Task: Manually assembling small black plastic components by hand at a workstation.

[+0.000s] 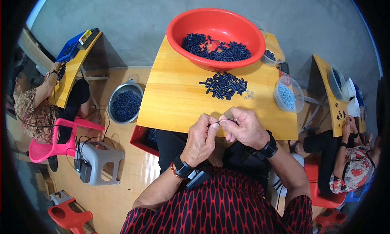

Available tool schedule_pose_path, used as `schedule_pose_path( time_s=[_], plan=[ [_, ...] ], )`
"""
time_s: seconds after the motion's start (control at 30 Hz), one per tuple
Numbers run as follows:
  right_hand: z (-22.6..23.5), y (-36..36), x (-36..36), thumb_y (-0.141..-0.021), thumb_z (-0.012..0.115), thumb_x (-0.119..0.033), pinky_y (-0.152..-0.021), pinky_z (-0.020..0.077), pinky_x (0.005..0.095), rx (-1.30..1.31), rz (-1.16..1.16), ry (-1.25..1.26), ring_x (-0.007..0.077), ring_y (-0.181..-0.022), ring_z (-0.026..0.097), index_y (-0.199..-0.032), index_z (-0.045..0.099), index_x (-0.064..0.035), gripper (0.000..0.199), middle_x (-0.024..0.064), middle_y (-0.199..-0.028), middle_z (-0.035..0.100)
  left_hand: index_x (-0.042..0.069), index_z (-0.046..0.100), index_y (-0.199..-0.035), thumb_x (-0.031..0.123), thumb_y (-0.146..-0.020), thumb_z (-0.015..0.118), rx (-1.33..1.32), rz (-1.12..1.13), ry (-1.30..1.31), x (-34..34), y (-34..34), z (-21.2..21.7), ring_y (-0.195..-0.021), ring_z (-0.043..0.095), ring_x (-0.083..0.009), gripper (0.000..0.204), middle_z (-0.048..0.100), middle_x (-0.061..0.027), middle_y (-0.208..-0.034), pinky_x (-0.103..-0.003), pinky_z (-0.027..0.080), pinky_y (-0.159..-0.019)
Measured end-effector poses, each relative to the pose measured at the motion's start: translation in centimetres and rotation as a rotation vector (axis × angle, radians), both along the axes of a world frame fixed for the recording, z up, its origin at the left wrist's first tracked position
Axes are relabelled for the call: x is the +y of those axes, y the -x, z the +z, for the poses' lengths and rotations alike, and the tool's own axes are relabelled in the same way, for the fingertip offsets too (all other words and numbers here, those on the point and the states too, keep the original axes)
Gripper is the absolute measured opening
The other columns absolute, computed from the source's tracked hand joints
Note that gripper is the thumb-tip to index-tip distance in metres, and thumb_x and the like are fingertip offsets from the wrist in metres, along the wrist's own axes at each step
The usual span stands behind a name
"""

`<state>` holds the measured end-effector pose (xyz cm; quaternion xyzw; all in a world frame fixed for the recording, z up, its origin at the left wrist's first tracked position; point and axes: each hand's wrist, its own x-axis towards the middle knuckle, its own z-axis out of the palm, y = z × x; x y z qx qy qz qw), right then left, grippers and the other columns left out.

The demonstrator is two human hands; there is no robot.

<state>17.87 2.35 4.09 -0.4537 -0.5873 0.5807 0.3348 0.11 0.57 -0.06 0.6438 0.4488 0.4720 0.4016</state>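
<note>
Just over the near edge of the wooden table (174, 106), my left hand (202, 137) and my right hand (245, 127) meet fingertip to fingertip. Between them, pinched in my left fingers, shows the end of a small dark piece (218, 122). My right fingers are pinched too, but what they grip is too small to make out. Beyond my hands lies a loose pile of short dark blue tubes (226, 86). Several tiny pale pieces (249, 95) sit at its right side.
A big red basin (254, 57) of dark tubes stands behind the pile. Right of it are a clear tub (300, 96) with light blue pieces and a smaller tub (280, 59). A metal bowl (115, 117) is on the floor at left. People work at side tables (77, 67).
</note>
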Motion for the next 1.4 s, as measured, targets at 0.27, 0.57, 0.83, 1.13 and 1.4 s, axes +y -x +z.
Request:
schedule_pose_path(
  time_s=[0.27,0.57,0.83,1.13,1.4],
  plan=[
    [0.1,-0.2,0.0,-0.100,0.059,-0.013,-0.053,0.0505,0.0213,0.009,0.006,-0.005,0.0055,-0.059,0.060,-0.096,0.062,0.0009,0.014,0.0002,-0.073,0.062,0.004,0.052,-0.097,0.021,-0.104,0.054,-0.253,-0.130,0.252,0.1,0.0,-1.0,-0.060,0.043,-0.0032,0.018,0.047,0.0050,-0.072,-0.021,0.038,-0.053],
    [-0.3,-1.3,0.3,-0.099,0.059,-0.009,-0.060,0.0546,0.0227,0.067,0.043,0.068,0.0071,-0.064,0.063,-0.110,0.065,0.0048,0.019,0.0037,-0.079,0.067,0.003,0.056,-0.097,0.019,-0.101,0.060,-0.444,-0.153,0.384,0.1,0.0,-1.4,-0.056,0.046,-0.0038,0.017,0.053,0.0026,-0.071,-0.020,0.039,-0.050],
    [-0.9,-0.8,0.4,-0.099,0.059,-0.009,-0.060,0.0543,0.0229,-0.014,0.022,0.009,0.0071,-0.065,0.064,-0.107,0.066,0.0051,0.017,0.0035,-0.081,0.067,0.003,0.059,-0.094,0.017,-0.099,0.062,-0.542,-0.131,0.533,0.3,0.1,-1.5,-0.055,0.050,-0.0060,0.015,0.058,-0.0007,-0.073,-0.021,0.041,-0.049],
    [-1.4,0.0,-0.7,-0.094,0.064,-0.008,-0.057,0.0503,0.0318,-0.233,-0.040,-0.246,0.0219,-0.063,0.065,-0.091,0.062,0.0037,0.012,0.0122,-0.075,0.064,0.001,0.060,-0.095,0.013,-0.098,0.063,-0.564,-0.150,0.516,-0.3,-0.2,-1.8,-0.055,0.053,-0.0072,0.013,0.060,-0.0019,-0.076,-0.021,0.043,-0.049],
    [-1.4,-0.3,-2.4,-0.089,0.063,-0.004,-0.060,0.0482,0.0434,-0.392,-0.043,-0.575,0.0418,-0.071,0.061,-0.081,0.050,0.0015,0.016,0.0217,-0.079,0.060,0.001,0.059,-0.095,0.011,-0.098,0.062,-0.623,-0.188,0.535,-1.0,-0.9,-1.9,-0.056,0.052,-0.0076,0.011,0.060,-0.0029,-0.076,-0.022,0.044,-0.050]
  ],
)
